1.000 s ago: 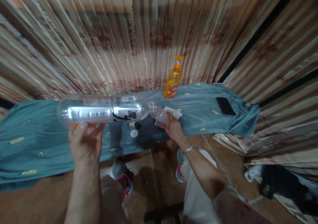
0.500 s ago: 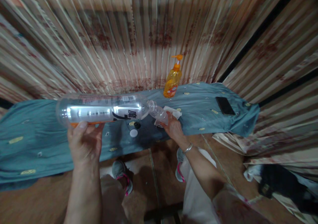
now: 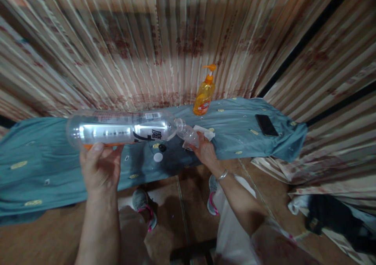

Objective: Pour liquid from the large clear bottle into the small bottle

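My left hand (image 3: pixel 101 167) grips a large clear plastic bottle (image 3: pixel 120 128) from below and holds it lying on its side above the table, neck pointing right. The bottle's open mouth meets a small clear cup (image 3: pixel 189 135) that my right hand (image 3: pixel 205 151) holds tilted at the neck. A white cloth or tissue (image 3: pixel 204 131) lies just behind the right hand's fingers. Beneath the bottle, a white cap (image 3: pixel 158 157) and a small black cap (image 3: pixel 162 148) rest on the blue-green cloth.
A long table draped in blue-green cloth (image 3: pixel 44 167) stands against striped curtains. An orange pump soap bottle (image 3: pixel 204 94) stands at the back. A black phone (image 3: pixel 266 125) lies to the right. Dark bags (image 3: pixel 331 218) sit on the floor at right.
The bottle and both hands have drifted very slightly left and up; otherwise the pose is the same.
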`<state>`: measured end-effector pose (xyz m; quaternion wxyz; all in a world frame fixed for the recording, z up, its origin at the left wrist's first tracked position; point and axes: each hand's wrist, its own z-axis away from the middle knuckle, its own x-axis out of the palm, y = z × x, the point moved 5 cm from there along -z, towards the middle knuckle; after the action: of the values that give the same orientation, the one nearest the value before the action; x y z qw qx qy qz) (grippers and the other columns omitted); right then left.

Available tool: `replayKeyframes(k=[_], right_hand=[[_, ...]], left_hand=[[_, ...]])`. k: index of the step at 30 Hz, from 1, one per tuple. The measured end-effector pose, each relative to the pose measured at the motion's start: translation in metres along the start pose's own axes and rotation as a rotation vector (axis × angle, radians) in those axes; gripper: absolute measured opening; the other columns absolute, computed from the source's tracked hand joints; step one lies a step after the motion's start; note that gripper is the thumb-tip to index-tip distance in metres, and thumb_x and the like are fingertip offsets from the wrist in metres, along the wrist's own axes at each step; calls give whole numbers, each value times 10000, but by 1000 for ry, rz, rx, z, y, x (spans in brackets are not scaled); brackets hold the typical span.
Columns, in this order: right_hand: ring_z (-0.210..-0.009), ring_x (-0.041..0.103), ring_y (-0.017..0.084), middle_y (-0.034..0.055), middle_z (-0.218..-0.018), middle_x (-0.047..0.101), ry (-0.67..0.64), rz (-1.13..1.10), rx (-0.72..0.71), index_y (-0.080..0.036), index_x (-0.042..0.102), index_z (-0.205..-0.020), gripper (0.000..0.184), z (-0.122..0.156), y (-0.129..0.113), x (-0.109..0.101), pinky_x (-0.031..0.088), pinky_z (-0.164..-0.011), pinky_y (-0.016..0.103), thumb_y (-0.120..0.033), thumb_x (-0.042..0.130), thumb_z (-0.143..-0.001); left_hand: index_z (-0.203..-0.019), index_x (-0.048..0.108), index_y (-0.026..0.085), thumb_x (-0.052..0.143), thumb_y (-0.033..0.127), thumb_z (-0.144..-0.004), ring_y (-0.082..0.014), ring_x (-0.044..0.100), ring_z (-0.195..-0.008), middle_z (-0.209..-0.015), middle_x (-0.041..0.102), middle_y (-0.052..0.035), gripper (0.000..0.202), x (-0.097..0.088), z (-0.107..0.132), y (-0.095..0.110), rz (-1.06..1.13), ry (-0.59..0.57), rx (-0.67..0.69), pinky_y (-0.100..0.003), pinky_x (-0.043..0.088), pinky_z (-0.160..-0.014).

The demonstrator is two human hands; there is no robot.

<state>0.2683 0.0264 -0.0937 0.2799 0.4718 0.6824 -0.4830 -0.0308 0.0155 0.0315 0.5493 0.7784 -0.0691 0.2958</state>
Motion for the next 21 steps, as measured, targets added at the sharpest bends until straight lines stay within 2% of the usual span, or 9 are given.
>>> replayKeyframes(k=[6, 9, 13, 17, 21], right_hand=[[-1118, 660, 292, 190, -1232, 663, -13, -7, 21, -112, 433, -1329, 556, -1, 0, -1, 546, -918, 393, -240, 696, -856], [-1093, 669, 287, 177, -1198, 675, -7, 0, 26, -126, 431, -1324, 539, 0, 0, -1, 548, -901, 390, -256, 684, -867], [-1081, 671, 281, 168, -1183, 678, -1, 1, 12, -137, 421, -1332, 534, 0, 1, 0, 547, -893, 388, -264, 669, -877], [-1067, 674, 286, 168, -1187, 673, 2, -1, 11, -141, 422, -1336, 540, 0, 2, 1, 548, -888, 395, -261, 671, -872], [-1059, 679, 289, 163, -1155, 685, -11, 2, 22, -141, 434, -1323, 535, 0, 2, 0, 552, -888, 397, -266, 684, -866]], left_hand=[[-739, 729, 239, 854, 295, -498, -175, 610, -888, -931, 727, 18, 277, 0, 0, 1, 2, -4, 7, -315, 586, -780], [-834, 744, 258, 867, 291, -492, -171, 610, -884, -895, 714, 26, 365, 0, -1, 0, 20, -10, 0, -316, 586, -781], [-955, 743, 282, 875, 284, -502, -182, 619, -954, -987, 725, 26, 472, 1, -1, 0, 35, -20, -2, -321, 582, -806], [-956, 738, 289, 866, 286, -514, -193, 616, -993, -1032, 719, 23, 460, 4, 0, 1, 26, -36, 8, -327, 581, -809], [-931, 729, 283, 852, 280, -506, -193, 616, -968, -975, 714, 24, 443, 6, 1, 1, 20, -24, -3, -312, 571, -776]])
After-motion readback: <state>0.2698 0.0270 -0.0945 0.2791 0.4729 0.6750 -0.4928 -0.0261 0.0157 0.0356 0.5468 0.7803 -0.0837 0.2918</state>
